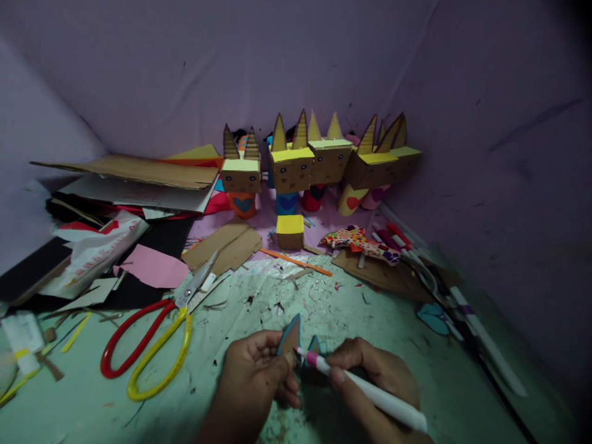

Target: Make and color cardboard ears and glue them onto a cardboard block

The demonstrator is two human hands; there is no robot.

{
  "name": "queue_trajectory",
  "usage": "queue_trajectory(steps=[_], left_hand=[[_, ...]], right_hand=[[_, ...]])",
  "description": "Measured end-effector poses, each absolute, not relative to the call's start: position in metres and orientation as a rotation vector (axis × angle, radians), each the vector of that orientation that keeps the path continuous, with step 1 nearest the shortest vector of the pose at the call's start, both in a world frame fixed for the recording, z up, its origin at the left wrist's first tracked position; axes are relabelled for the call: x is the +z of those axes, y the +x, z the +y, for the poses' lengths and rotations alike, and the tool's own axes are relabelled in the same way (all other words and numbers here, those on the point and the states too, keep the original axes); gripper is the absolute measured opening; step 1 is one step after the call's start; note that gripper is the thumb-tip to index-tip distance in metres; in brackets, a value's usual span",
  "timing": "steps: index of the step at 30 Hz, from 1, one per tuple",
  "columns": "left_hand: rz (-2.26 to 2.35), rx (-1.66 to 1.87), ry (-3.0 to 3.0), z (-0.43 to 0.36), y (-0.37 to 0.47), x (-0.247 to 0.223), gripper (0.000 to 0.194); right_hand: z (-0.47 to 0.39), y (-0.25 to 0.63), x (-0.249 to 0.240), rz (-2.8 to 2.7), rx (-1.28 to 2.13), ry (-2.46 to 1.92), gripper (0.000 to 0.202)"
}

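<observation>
- Pinching the ear [291, 337] upright in the closed left grip [259, 373], above the table [208, 348].
- Holding the marker [382, 396] in the closed right grip [377, 370], pointing its tip at the ear's lower edge.
- Probably calling for light, slow strokes and steady pinching.

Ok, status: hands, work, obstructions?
Left hand pinching blue-edged brown cardboard triangle. Right hand holding white marker, tip at triangle. Red-and-yellow-handled scissors lying apart, left.

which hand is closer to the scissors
Left. The left hand is to the right of the scissors, apart from them; the right hand is farther right, gripping a marker.
</observation>
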State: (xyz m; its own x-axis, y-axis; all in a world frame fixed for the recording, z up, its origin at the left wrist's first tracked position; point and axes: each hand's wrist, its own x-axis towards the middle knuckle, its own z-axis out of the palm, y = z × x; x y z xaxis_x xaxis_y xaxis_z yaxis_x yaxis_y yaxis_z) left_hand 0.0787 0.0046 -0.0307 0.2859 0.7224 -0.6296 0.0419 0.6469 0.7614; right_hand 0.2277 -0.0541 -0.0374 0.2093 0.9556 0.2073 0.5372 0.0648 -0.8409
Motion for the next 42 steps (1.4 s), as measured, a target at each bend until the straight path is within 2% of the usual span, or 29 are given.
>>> queue_trajectory(steps=[10, 15, 24, 32, 38, 42], left_hand=[[1.176, 0.563, 0.762, 0.003, 0.078, -0.03, 0.028], [1.19, 0.541, 0.771, 0.005, 0.077, -0.035, 0.027], [1.189, 0.542, 0.794, 0.004, 0.078, -0.037, 0.029], [1.181, 0.564, 0.776, 0.004, 0.079, -0.037, 0.027], [1.186, 0.546, 0.795, 0.003, 0.078, -0.036, 0.028], [1.186, 0.548, 0.787, 0.003, 0.078, -0.037, 0.026]], right_hand=[[-0.053, 0.229, -0.037, -1.357, 0.665, -1.519, 0.013], [-0.055, 0.239, -0.042, -1.484, 0.603, -1.563, 0.021], [-0.055, 0.23, -0.041, -1.39, 0.568, -1.491, 0.011], [-0.056, 0.23, -0.038, -1.485, 0.56, -1.489, 0.022], [-0.056, 0.229, -0.041, -1.401, 0.634, -1.521, 0.014], [-0.056, 0.231, -0.041, -1.431, 0.632, -1.53, 0.016]])
